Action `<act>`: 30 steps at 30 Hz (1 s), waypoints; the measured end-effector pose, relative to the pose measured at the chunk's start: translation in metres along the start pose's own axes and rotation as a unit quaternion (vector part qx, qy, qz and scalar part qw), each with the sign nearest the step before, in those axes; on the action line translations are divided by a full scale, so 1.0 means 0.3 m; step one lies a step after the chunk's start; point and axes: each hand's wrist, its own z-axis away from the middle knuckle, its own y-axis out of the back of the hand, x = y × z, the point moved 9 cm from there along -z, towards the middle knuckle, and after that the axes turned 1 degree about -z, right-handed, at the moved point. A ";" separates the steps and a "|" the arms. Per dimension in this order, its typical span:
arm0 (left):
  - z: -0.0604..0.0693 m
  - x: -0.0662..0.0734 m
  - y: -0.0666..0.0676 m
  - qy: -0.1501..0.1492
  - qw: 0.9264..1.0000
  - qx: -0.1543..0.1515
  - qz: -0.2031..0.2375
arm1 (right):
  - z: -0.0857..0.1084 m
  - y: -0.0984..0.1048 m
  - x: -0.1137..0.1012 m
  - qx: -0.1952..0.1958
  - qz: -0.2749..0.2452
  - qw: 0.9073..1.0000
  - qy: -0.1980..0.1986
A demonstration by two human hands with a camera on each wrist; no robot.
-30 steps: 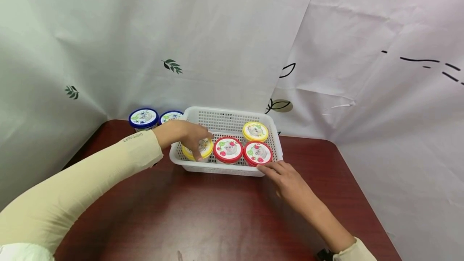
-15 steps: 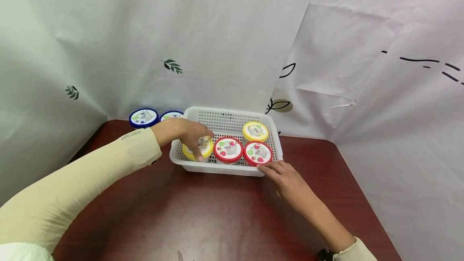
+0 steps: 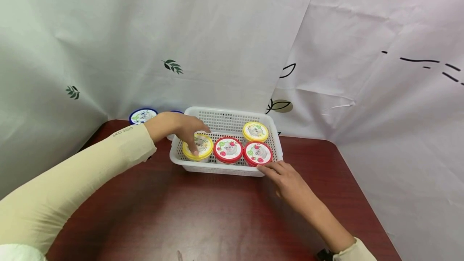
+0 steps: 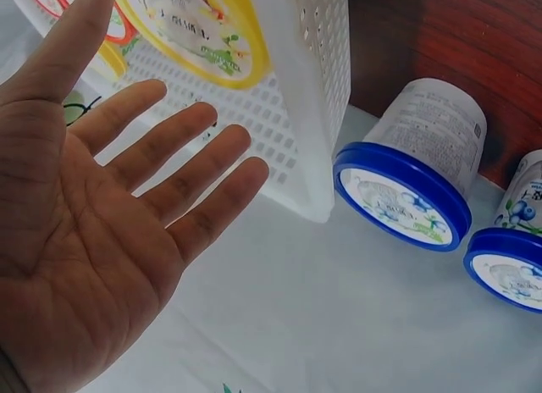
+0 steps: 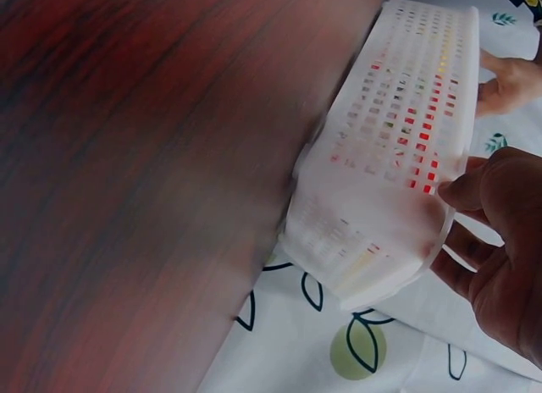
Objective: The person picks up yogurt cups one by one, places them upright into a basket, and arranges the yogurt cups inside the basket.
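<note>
A white plastic basket (image 3: 224, 169) holds two tubs with red lids, (image 3: 228, 149) and two with yellow lids. Above the left yellow-lidded tub (image 3: 204, 143) hovers my left hand (image 3: 185, 127); in the left wrist view its fingers are spread and hold nothing. My right hand (image 3: 290, 181) grips the basket's front right corner, its thumb (image 5: 461, 192) at the rim and the other fingers past the wall, in the right wrist view. The other yellow-lidded tub (image 3: 255, 131) stands at the basket's back right.
Left of the basket, two blue-lidded tubs stand on the table; one blue-lidded tub (image 4: 402, 198) is close to the basket wall. My left hand partly covers it in the head view. A patterned white cloth (image 3: 232, 43) hangs behind the dark red table (image 3: 217, 216).
My left hand has shifted slightly left and back, uncovering more of the yellow-lidded tub and hiding more of the nearer blue-lidded one. My right hand and the basket have stayed still.
</note>
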 end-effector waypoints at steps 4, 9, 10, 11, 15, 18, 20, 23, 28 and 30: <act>0.017 -0.006 0.012 0.010 1.000 -0.007 -0.003 | 0.000 -0.001 0.001 -0.001 0.000 1.000 -0.001; 0.029 -0.015 0.018 0.015 1.000 -0.016 0.003 | 0.001 -0.002 0.002 0.002 -0.001 1.000 -0.001; 0.032 -0.018 0.021 0.015 1.000 -0.016 0.002 | 0.001 -0.002 0.001 0.003 -0.001 1.000 -0.001; 0.035 -0.021 0.024 0.014 1.000 -0.015 0.000 | 0.002 -0.002 0.001 0.003 -0.001 1.000 -0.001; 0.055 -0.030 0.046 0.011 1.000 -0.005 -0.002 | 0.003 -0.003 0.002 0.005 -0.001 1.000 -0.001; 0.068 -0.037 0.064 0.008 1.000 0.005 0.002 | 0.005 -0.002 0.002 0.006 -0.001 1.000 -0.002; 0.076 -0.043 0.073 0.003 1.000 0.009 -0.003 | 0.005 -0.003 0.002 0.008 0.000 1.000 -0.001; 0.085 -0.059 0.082 0.002 1.000 0.014 -0.005 | 0.007 -0.004 0.003 0.010 0.001 1.000 0.001; 0.096 -0.104 0.090 0.018 0.999 0.028 0.005 | 0.009 -0.006 0.004 0.012 0.001 1.000 0.002; 0.100 -0.123 0.091 0.024 0.999 0.034 0.005 | 0.010 -0.005 0.004 0.012 0.000 1.000 0.002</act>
